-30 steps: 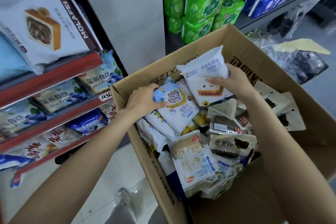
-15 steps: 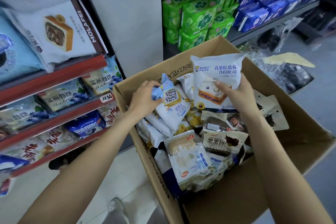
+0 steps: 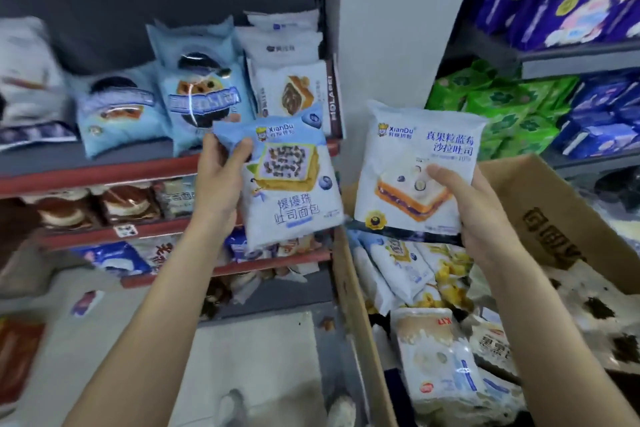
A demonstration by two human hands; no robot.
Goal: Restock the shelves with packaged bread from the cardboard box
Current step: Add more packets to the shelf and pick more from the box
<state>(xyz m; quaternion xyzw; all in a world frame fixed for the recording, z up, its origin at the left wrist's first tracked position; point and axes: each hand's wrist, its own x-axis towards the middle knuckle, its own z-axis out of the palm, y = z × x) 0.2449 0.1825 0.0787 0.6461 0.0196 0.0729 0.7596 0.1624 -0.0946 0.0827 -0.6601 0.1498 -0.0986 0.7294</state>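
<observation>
Left hand point(image 3: 216, 180) pinched the blue bread pack point(image 3: 287, 180) by its upper corner, in front of the red shelves point(image 3: 104, 172). Right hand point(image 3: 481, 208) clasped the white bread pack point(image 3: 415, 166) above the cardboard box point(image 3: 554, 204). Corner grip looked thin (slick film): pack could slip floorward, or nudge crowded stock off the shelf.

My left grip point(image 3: 221, 180) is showing a pale blue bread pack point(image 3: 291, 180) printed with blueberries and a purple-topped toast slice dotted dark. My right grip point(image 3: 481, 211) is showing a white bread pack point(image 3: 415, 163) with blue lettering and an orange-crusted slice with a purple filling. The shelves point(image 3: 104, 172) are wearing red front edges. Light blue cookie-print packs point(image 3: 204, 97) are sitting above them. The cardboard box point(image 3: 540, 204) is looking plain brown with dark print. Green packs point(image 3: 502, 107) are glowing beside deep blue packs point(image 3: 602, 121).
</observation>
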